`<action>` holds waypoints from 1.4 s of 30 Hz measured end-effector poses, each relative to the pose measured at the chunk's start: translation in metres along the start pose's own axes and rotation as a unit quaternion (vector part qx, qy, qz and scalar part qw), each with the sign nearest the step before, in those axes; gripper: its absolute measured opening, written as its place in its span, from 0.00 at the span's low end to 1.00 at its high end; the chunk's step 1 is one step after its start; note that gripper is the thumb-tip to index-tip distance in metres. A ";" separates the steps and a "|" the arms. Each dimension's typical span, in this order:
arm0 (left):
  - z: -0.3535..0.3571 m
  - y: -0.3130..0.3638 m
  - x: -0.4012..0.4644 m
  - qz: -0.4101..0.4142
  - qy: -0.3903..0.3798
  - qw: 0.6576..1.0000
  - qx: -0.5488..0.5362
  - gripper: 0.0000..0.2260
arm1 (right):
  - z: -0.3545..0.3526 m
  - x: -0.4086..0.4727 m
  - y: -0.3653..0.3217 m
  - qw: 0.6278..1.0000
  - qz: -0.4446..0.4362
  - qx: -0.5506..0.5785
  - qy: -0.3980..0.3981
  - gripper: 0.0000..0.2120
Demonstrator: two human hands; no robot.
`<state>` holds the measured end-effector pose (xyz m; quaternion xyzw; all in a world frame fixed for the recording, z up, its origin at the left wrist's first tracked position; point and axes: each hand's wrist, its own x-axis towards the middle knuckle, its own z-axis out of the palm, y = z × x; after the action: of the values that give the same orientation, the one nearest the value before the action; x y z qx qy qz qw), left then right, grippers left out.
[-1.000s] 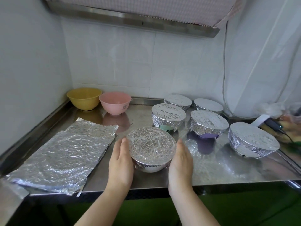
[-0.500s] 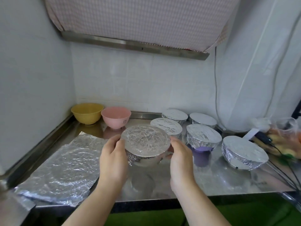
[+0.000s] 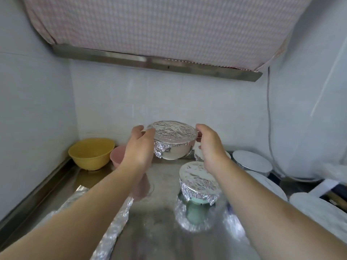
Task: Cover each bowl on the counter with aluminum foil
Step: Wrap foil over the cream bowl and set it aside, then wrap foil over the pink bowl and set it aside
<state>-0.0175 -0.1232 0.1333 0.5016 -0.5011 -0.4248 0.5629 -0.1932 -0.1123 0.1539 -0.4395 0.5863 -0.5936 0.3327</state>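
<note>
A: Head view: we have the foil-covered bowl (image 3: pixel 171 140) lifted off the counter (image 3: pixel 155 231), out at 12 o'clock. Left hand (image 3: pixel 139 147) at its 9, right hand (image 3: pixel 210 145) at its 3, fingers curled round the rim on both sides.

B: Foil state?

A: Top is flat and tight; the skirt is crimped at 8 o'clock, with bare bowl wall below it.

B: Risks?

A: We judge three. Fingers on the rim could drag the crimp loose or tear the sheet. The covered green bowl (image 3: pixel 199 186) sits right under our right wrist at 5 o'clock, so a low set-down would clip it. The pink bowl (image 3: pixel 117 157) is half hidden behind our left hand.

B: Remaining?

A: Yellow bowl (image 3: pixel 92 153) at 10 o'clock and the pink one are uncovered. Loose foil sheet (image 3: pixel 114 228) lies at 7.
</note>
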 end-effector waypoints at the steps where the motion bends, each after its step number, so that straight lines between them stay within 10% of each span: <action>1: 0.006 -0.003 0.014 -0.009 0.002 1.000 0.001 0.23 | 0.004 0.016 0.002 1.000 0.001 -0.013 -0.003 0.14; 21: 0.072 -0.097 0.099 -0.087 -0.094 0.984 0.125 0.30 | 0.030 0.140 0.091 0.925 0.029 -0.364 -0.106 0.17; 30: 0.065 -0.099 0.087 -0.086 -0.101 0.972 0.196 0.28 | 0.024 0.134 0.096 0.891 -0.027 -0.445 -0.089 0.01; 37: 0.022 -0.104 0.061 -0.046 -0.012 0.974 0.221 0.22 | 0.047 0.083 0.084 0.867 -0.173 -0.464 -0.053 0.18; 42: -0.028 -0.121 0.064 -0.071 0.006 0.943 0.325 0.25 | 0.094 0.033 0.100 0.861 -0.201 -0.420 -0.202 0.29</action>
<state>0.0224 -0.1982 0.0228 0.6941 -0.5717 -0.2746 0.3406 -0.1326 -0.1891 0.0524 -0.7562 0.5991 -0.2428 0.1011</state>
